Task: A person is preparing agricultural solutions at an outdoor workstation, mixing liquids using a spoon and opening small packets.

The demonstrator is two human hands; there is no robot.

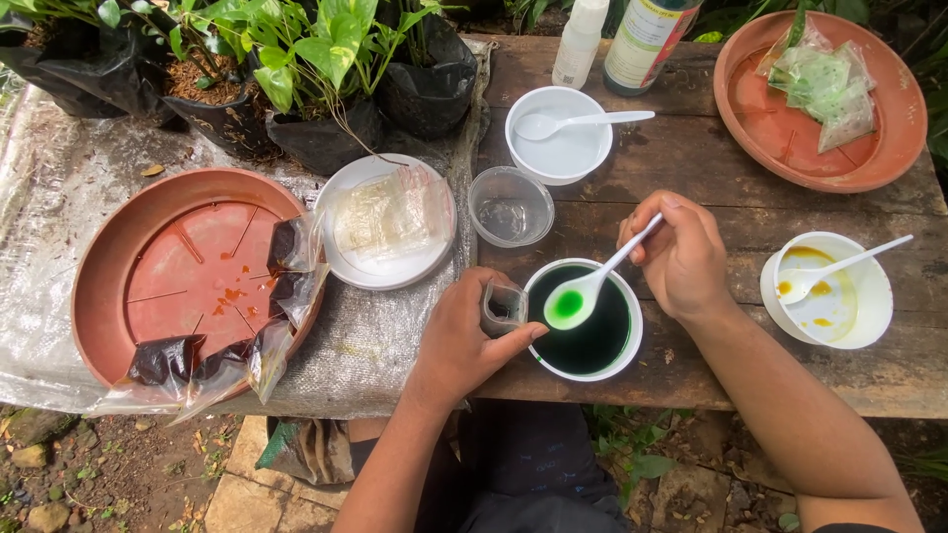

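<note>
At the far left, a big brown dish (109,266) is seen on the tabletop (691,188), with small bags of dark liquid (286,286) lying on it. Next to it, a white plate (380,268) with clear bags is set. A small clear bag (502,304) is held open by the left hand (464,341), pinched at its top edge, right beside the white bowl of green liquid (583,321). The bag looks thin, soft and floppy, so it is best held by its rim, gently. A white spoon (592,281) with green liquid in it is gripped by its thin handle in the closed fingers of the right hand (681,257), above the bowl. The spoon looks light and stiff, and could spill if tipped. At the far right, a white bowl with orange drops (829,291) is seen.
</note>
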